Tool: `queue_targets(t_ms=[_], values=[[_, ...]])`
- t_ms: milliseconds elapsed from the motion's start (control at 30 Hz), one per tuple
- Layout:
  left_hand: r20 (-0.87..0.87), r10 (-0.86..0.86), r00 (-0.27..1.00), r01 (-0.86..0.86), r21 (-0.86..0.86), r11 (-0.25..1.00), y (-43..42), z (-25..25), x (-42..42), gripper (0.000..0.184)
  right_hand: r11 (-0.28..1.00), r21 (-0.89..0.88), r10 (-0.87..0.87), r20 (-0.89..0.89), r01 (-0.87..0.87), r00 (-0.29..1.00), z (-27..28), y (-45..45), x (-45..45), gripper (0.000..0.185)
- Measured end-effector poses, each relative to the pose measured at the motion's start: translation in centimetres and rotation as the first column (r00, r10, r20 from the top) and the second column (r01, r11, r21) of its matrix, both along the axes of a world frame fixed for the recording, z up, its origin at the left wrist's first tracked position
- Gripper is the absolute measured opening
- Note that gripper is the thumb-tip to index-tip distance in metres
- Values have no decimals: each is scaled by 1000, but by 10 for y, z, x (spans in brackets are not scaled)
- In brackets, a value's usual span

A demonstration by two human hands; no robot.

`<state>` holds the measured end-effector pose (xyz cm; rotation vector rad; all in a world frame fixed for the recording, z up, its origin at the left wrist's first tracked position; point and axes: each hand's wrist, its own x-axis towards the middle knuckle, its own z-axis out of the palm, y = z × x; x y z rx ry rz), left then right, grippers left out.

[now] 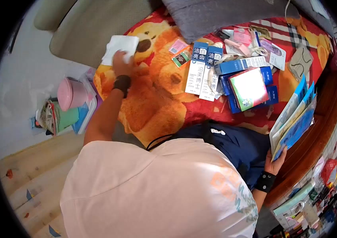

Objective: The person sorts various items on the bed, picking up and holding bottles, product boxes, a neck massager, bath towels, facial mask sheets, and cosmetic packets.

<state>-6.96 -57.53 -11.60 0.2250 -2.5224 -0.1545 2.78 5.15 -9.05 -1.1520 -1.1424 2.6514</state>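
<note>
My left hand [122,64] is at the near edge of a white folded stack of paper or tissue [117,45], at the far left corner of the patterned blanket [148,111]. Its fingers are bent over that edge and slightly blurred. Low on the right, my right hand [278,162] grips the lower end of several flat blue-and-white packets [293,119], fanned and tilted upward. Between the hands, two toothpaste boxes [203,71] lie side by side. Blue boxes [273,95] and a green-and-white box [249,90] are piled beside them.
Small sachets [181,58], cards [273,53] and a grey pouch [301,61] lie on the blanket. A grey cushion [232,18] is behind. A pink bin [71,94] stands on the left; a wooden edge [327,119] and cluttered shelf [315,198] are on the right.
</note>
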Motion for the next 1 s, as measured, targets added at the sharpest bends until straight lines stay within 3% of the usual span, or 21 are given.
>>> queue_targets(t_ms=[33, 100, 200, 233, 300, 333, 367, 400, 467, 533, 633, 733, 767, 900, 1000], values=[[49, 139, 989, -136, -68, 988, -40, -17, 13, 40, 1000, -7, -19, 0, 19, 1000, 2, -6, -2, 34], [260, 418, 870, -463, 142, 875, -47, -7, 27, 52, 1000, -19, 15, -19, -15, 1000, -7, 0, 5, 40], [296, 409, 863, -452, 90, 888, -24, -2, 13, 57, 997, -33, 71, -3, -71, 997, -8, 3, 20, 37], [197, 424, 884, -424, -43, 905, -9, -2, 13, 56, 997, 72, -16, 72, 11, 997, -2, -8, 22, 37], [-42, 390, 920, -384, -304, 872, 24, 0, 5, 54, 997, 82, -3, 53, -2, 999, -13, -1, 31, 37], [-41, 241, 970, -242, -295, 924, 39, -5, 3, 48, 991, 129, -57, 89, 45, 994, -2, -15, 30, 37], [155, 147, 977, -142, -40, 989, 51, -13, 1, 47, 991, 130, -57, 94, 45, 994, 0, -16, 33, 37], [317, 4, 948, -81, 229, 970, 65, -22, 0, 46, 991, 127, -55, 99, 42, 994, -1, -16, 36, 37], [98, -176, 980, 145, 262, 954, 112, -47, -4, 46, 992, 119, -45, 80, 35, 996, -5, -16, 39, 36], [45, -260, 965, 146, 731, 666, 167, -21, -24, 51, 995, 95, -27, 80, 19, 996, -4, -17, 41, 36], [47, -85, 995, 16, 788, 616, 203, -33, -54, 55, 996, 82, -22, 46, 18, 999, -7, -18, 41, 36], [74, -240, 968, 29, 917, 398, 220, -42, -72, 58, 994, 103, -45, 32, 42, 998, -6, -24, 38, 36], [54, -246, 968, 71, 879, 471, 228, -43, -71, 54, 996, 83, -38, 26, 36, 999, -10, -23, 38, 36], [-33, -470, 882, 106, 986, 128, 256, -44, -85, 44, 998, 31, -48, -1, 48, 999, -15, -21, 40, 36], [-16, -478, 878, 175, 941, 290, 273, -48, -103, 34, 999, 31, -40, -4, 41, 999, -16, -19, 39, 38]])
